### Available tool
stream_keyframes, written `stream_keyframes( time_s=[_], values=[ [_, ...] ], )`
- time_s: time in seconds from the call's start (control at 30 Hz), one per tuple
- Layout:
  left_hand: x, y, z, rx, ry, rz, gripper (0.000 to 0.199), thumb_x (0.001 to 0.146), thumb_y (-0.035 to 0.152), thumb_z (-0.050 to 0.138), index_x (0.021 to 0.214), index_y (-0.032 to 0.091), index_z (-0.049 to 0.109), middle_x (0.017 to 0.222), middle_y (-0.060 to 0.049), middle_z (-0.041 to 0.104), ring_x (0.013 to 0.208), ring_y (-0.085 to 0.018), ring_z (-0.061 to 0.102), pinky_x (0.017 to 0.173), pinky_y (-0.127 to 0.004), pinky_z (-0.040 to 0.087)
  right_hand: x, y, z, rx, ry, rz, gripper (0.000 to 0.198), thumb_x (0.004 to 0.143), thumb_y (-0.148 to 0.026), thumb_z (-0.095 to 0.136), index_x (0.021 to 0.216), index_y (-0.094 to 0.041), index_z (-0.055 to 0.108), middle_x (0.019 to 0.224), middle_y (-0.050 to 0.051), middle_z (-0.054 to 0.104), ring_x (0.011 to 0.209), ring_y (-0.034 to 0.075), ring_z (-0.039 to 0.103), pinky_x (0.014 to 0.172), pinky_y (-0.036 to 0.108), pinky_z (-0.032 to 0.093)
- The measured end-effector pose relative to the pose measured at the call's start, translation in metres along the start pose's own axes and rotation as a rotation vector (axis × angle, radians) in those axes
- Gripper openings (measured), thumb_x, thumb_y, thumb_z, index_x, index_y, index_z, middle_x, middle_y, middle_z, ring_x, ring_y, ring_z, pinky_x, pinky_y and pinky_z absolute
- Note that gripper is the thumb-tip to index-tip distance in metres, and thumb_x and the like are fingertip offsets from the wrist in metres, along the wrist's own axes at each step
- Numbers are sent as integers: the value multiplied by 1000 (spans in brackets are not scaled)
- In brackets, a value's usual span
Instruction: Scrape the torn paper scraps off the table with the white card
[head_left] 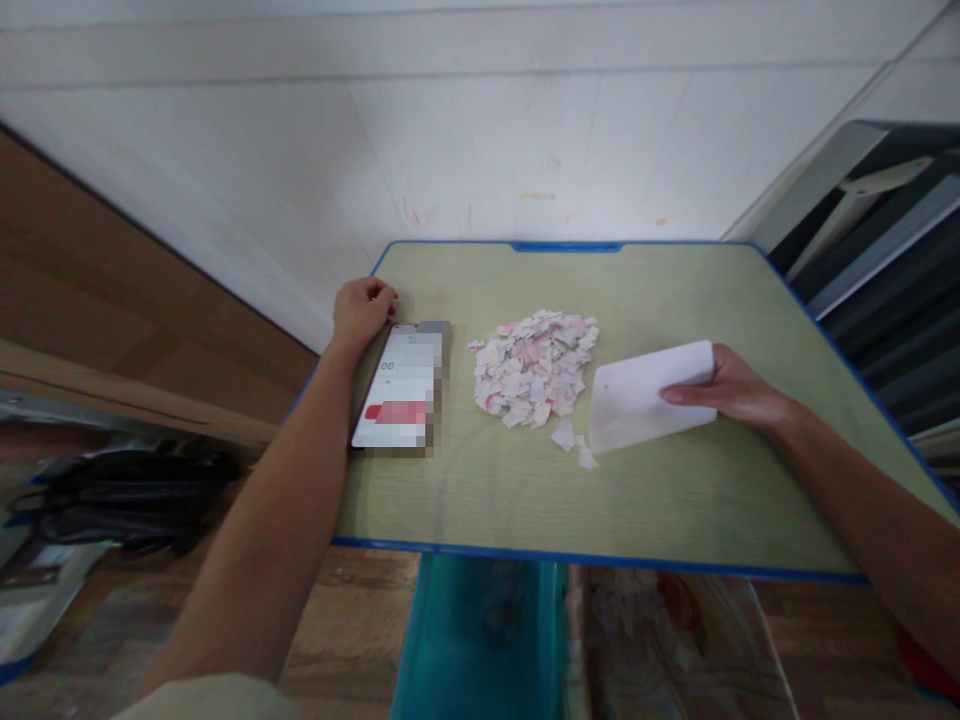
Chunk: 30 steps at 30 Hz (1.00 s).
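Observation:
My right hand (739, 385) pinches a white sheet of stiff paper (649, 395) by its right end, thumb on top. The sheet's left edge comes down near two loose paper scraps (564, 434). Left of it lies a heap of small torn paper pieces (534, 368), white with some pink. My left hand (365, 310) rests at the table's left edge with its fingers curled in, and nothing shows in them. Just below that hand lies a phone (394, 390) with a lit, partly blurred screen.
The table (480, 500) has a pale green top and a blue rim. A white wall (480, 150) stands behind it. Below the front edge are a teal bin (480, 640) and a clear bag (720, 650) with paper scraps. Folded metal-framed furniture (885, 240) leans at right.

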<state>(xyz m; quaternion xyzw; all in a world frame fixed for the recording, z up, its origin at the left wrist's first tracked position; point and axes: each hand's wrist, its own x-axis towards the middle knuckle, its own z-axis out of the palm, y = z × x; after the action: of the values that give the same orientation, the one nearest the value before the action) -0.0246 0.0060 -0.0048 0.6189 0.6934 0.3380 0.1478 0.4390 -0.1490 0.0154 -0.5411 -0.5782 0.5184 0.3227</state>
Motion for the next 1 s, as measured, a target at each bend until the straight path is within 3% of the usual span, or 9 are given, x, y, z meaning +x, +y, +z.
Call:
stream_keyframes(
  time_s=[0.3,0.6,0.73,1.0],
  values=[
    [0,1,0,13,5,-39,14,79,23,51,81,16,63,71,-4,60,60,-15,55,64,-25,45,-1,-4,7,24,62,-23,27,58,-33,90,81,-24,79,82,2,80,70,21,73,67,33,61],
    [4,-5,4,6,25,6,13,81,23,51,76,16,61,67,-2,59,56,-13,55,61,-24,44,4,3,1,120,11,-33,32,53,-29,92,81,-21,80,79,0,79,63,15,70,63,25,58],
    [2,-3,3,20,26,-6,13,81,23,51,77,16,61,67,-2,59,56,-13,54,61,-23,44,2,2,-2,93,-50,11,28,52,-29,93,74,-19,78,70,1,77,57,15,68,54,23,55],
    [1,-1,3,30,21,-21,15,80,23,51,81,15,63,69,-3,60,58,-14,54,63,-24,45,0,2,10,78,37,-56,36,56,-35,92,86,-22,80,86,3,80,73,22,74,73,35,62]
  ],
)
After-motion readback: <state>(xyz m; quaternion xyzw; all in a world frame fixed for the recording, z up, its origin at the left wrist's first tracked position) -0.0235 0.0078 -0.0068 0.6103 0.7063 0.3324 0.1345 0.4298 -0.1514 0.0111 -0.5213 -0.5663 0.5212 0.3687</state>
